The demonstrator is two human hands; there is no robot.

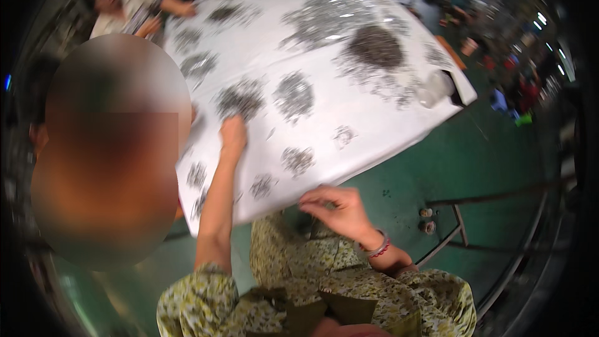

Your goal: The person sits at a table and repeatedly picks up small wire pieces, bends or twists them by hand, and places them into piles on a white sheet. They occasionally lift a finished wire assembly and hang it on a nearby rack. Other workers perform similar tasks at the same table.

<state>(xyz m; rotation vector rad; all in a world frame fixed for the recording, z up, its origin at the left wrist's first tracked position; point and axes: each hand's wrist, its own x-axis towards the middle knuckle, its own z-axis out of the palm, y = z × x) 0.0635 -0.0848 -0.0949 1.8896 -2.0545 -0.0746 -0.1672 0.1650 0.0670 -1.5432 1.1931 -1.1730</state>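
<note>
My left hand (233, 136) is closed at the near edge of a pile of small dark grey pieces (240, 97) on the white-covered table (374, 131). Whatever its fingers hold is hidden. Just off the table's near edge, my right hand (340, 210) has its fingers drawn together in a pinch, and I cannot make out what is in them. A silvery pile of small thin pieces (294, 95) lies right of the left hand's pile. Smaller heaps sit nearer me, among them one pile (298, 160) between my hands and another (262, 185) close to the edge. Motion blurs the pieces.
Farther back spread a large shiny heap (331, 15) and a dark brown heap (375, 47). A clear container (435, 89) stands at the right corner. One person (134, 9) works at the far left; someone close at my left is blurred out. Metal rails (462, 224) cross the green floor.
</note>
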